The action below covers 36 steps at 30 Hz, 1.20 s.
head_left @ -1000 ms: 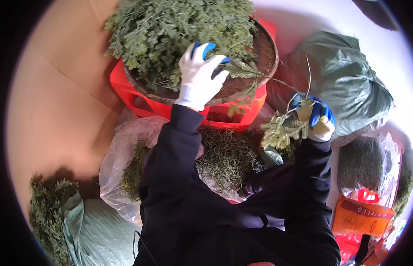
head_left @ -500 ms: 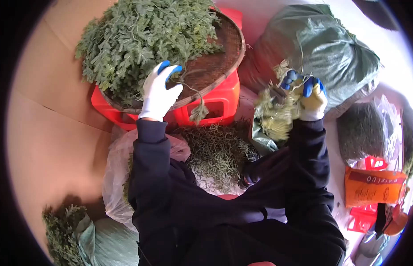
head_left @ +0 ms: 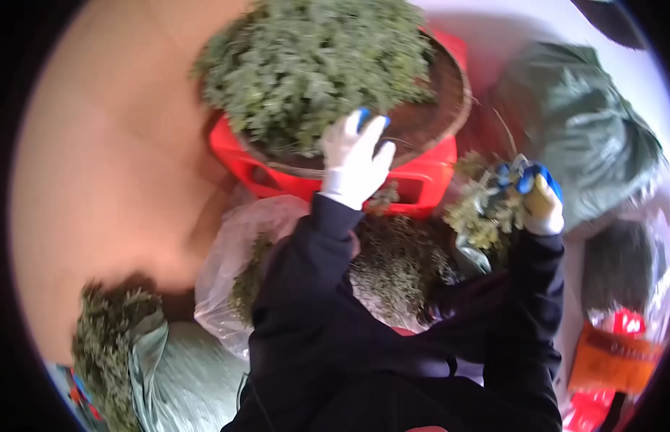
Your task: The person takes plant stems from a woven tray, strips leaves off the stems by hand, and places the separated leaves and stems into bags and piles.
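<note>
A heap of green leafy sprigs (head_left: 313, 72) covers much of a round woven tray (head_left: 443, 115), which rests on a red plastic stool (head_left: 428, 173). My left hand (head_left: 358, 155), in a white glove with blue fingertips, is over the tray's near edge with its fingers apart; a thin stem shows beside it. To the right, my right hand (head_left: 538, 194), also gloved, is closed round a bunch of pale green sprigs (head_left: 486, 212), with a thin stem sticking up from it. Image blur softens the finer detail.
Bare stems (head_left: 396, 266) lie in a pile between my legs. A clear plastic bag (head_left: 227, 266) is left of them. Green sacks stand at the right (head_left: 587, 129) and lower left (head_left: 184, 374), near dark foliage (head_left: 108, 345). An orange bag (head_left: 612, 360) lies far right.
The whole view has shifted, so the tray, stool and sacks appear farther right and lower. The sprig that hung from a stem by my left hand now shows low behind it.
</note>
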### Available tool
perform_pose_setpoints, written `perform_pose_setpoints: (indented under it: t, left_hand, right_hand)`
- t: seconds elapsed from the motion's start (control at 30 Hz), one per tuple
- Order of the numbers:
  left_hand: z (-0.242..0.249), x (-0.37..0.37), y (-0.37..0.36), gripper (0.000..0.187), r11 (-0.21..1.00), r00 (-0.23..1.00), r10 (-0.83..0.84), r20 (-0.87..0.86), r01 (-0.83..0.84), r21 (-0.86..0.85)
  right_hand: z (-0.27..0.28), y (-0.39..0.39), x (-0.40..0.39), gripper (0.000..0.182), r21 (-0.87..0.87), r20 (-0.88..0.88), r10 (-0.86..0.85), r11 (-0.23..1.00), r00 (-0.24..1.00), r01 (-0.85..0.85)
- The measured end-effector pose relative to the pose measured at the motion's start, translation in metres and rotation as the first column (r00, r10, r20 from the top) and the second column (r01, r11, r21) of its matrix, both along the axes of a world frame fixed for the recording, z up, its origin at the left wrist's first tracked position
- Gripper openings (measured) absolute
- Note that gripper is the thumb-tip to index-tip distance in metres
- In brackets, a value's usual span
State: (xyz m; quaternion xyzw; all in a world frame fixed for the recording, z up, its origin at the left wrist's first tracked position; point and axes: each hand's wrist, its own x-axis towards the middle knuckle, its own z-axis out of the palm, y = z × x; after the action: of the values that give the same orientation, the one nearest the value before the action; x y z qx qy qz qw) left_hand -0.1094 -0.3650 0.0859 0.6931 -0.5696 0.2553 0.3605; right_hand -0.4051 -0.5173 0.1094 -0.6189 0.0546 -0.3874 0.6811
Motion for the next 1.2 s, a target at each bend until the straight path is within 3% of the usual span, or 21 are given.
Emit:
perform_pose_setpoints:
  t: [0.1, 0.17, 0.23, 0.27, 0.3, 0.37, 0.4, 0.43, 0.5, 0.53, 0.57, 0.63, 0.67, 0.7, 0.8, 0.9, 0.97, 1.03, 1.17, 1.2]
  left_hand:
    - [-0.013, 0.006, 0.002, 0.035, 0.999, 0.996, 0.050, -0.079, -0.050, 0.005]
    - [-0.013, 0.002, 0.002, 0.033, 0.999, 0.983, -0.008, -0.183, 0.001, -0.039]
    - [-0.002, -0.011, 0.006, 0.030, 0.989, 0.964, -0.125, -0.235, 0.104, -0.102]
    - [0.007, -0.017, 0.010, 0.030, 0.958, 0.895, -0.286, -0.343, 0.272, -0.088]
    - [0.007, -0.027, 0.016, 0.042, 0.932, 0.865, -0.361, -0.349, 0.353, -0.088]
    - [0.003, -0.041, 0.015, 0.065, 0.765, 0.641, -0.633, -0.434, 0.606, -0.220]
    - [-0.004, -0.049, 0.015, 0.083, 0.696, 0.547, -0.686, -0.479, 0.685, -0.214]
    - [-0.006, -0.057, 0.014, 0.088, 0.659, 0.446, -0.672, -0.591, 0.725, -0.202]
    - [0.006, -0.073, 0.017, 0.088, 0.567, 0.048, -0.505, -0.862, 0.771, -0.289]
    - [0.006, -0.072, 0.017, 0.082, 0.592, 0.054, -0.393, -0.918, 0.778, -0.208]
    - [0.005, -0.072, 0.015, 0.064, 0.531, -0.168, -0.395, -0.903, 0.761, -0.373]
    - [0.009, -0.054, 0.020, 0.046, 0.548, 0.010, -0.285, -0.959, 0.822, -0.154]
    - [0.003, -0.052, 0.020, 0.040, 0.538, -0.169, -0.338, -0.926, 0.773, -0.337]
    - [0.004, -0.048, 0.022, 0.040, 0.552, -0.210, -0.323, -0.923, 0.750, -0.364]
    - [0.008, -0.036, 0.027, 0.042, 0.584, -0.303, -0.270, -0.914, 0.703, -0.405]
    - [0.003, -0.028, 0.024, 0.045, 0.546, -0.472, -0.234, -0.850, 0.660, -0.517]
    - [0.002, -0.027, 0.021, 0.046, 0.591, -0.460, -0.217, -0.861, 0.640, -0.491]
    - [-0.001, -0.028, 0.019, 0.047, 0.625, -0.462, -0.180, -0.869, 0.628, -0.463]
    - [-0.009, -0.033, 0.012, 0.049, 0.629, -0.508, -0.086, -0.857, 0.639, -0.442]
    - [-0.013, -0.036, 0.010, 0.049, 0.626, -0.535, -0.083, -0.841, 0.629, -0.462]
  right_hand:
    - [0.005, 0.011, 0.006, 0.036, 0.004, -0.082, -0.020, 1.000, 0.996, 0.021]
    - [-0.010, 0.002, -0.003, 0.038, -0.441, -0.309, -0.289, 0.888, 0.906, 0.133]
    - [-0.015, -0.001, 0.001, 0.035, -0.324, -0.264, -0.161, 0.944, 0.951, 0.070]
    - [-0.016, -0.001, 0.003, 0.034, -0.264, -0.238, -0.104, 0.964, 0.966, 0.039]
    - [-0.012, 0.005, 0.011, 0.032, -0.155, -0.166, 0.008, 0.987, 0.986, -0.034]
    - [0.003, 0.027, 0.031, 0.028, 0.049, -0.003, 0.175, 0.983, 0.985, -0.175]
    - [-0.003, 0.032, 0.035, 0.029, 0.115, -0.046, 0.161, 0.981, 0.986, -0.155]
    - [-0.010, 0.035, 0.037, 0.030, 0.179, -0.090, 0.136, 0.977, 0.987, -0.119]
    - [-0.004, 0.046, 0.042, 0.032, 0.252, -0.254, 0.174, 0.962, 0.951, -0.108]
    - [-0.001, 0.044, 0.043, 0.033, 0.106, -0.290, 0.159, 0.985, 0.944, -0.133]
    - [-0.003, 0.041, 0.045, 0.033, 0.114, -0.258, 0.198, 0.978, 0.946, -0.174]
    - [-0.003, 0.034, 0.047, 0.034, 0.123, -0.251, 0.219, 0.973, 0.943, -0.193]
    - [-0.001, 0.029, 0.044, 0.036, 0.056, -0.313, 0.195, 0.981, 0.929, -0.187]
    - [0.002, 0.025, 0.042, 0.039, -0.010, -0.372, 0.169, 0.983, 0.913, -0.186]
    - [0.004, 0.012, 0.036, 0.046, 0.096, -0.441, 0.184, 0.983, 0.878, -0.158]
    - [-0.010, 0.000, 0.026, 0.051, 0.212, -0.390, 0.384, 0.922, 0.837, -0.324]
    - [-0.040, -0.017, 0.016, 0.052, 0.199, -0.391, 0.440, 0.898, 0.808, -0.393]
    - [-0.005, 0.002, 0.022, 0.048, 0.273, -0.409, 0.580, 0.814, 0.704, -0.512]
    - [-0.009, 0.018, 0.030, 0.050, 0.046, -0.398, 0.361, 0.926, 0.844, -0.374]
    - [-0.014, 0.018, 0.030, 0.050, 0.110, -0.408, 0.358, 0.933, 0.840, -0.344]
